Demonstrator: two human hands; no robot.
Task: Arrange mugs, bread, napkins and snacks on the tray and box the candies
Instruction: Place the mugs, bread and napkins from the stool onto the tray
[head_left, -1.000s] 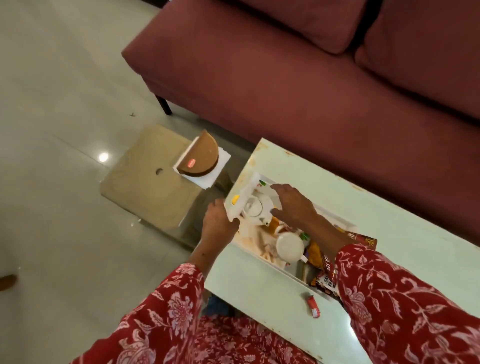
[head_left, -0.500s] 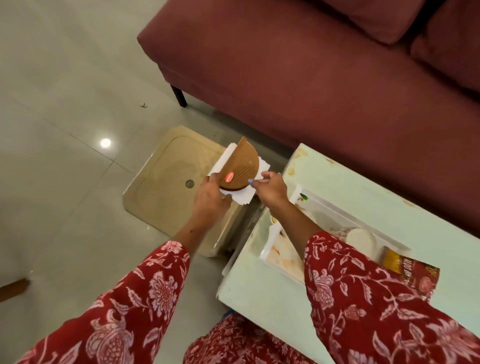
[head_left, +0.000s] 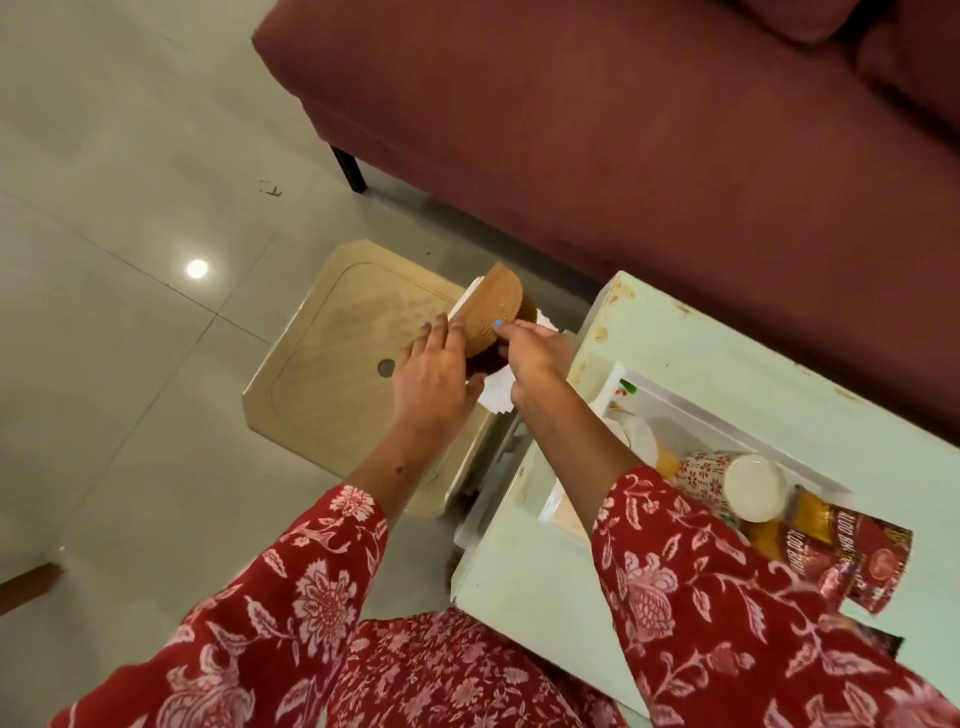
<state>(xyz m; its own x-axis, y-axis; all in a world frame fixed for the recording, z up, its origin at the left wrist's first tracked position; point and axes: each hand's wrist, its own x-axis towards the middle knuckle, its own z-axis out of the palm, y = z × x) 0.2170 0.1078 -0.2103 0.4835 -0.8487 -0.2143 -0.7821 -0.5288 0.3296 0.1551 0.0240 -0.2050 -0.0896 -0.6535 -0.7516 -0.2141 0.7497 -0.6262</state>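
Bread (head_left: 496, 309), left hand (head_left: 431, 379), right hand (head_left: 530, 358) gripping

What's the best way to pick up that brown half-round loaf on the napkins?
Probably by its two broad flat faces, one hand from each side. The brown half-round loaf stands on edge, tilted, on white napkins; the left hand and right hand already flank it.

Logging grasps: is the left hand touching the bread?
Touching. The head view shows the left hand with its fingers laid flat against the brown bread, no gap visible between them.
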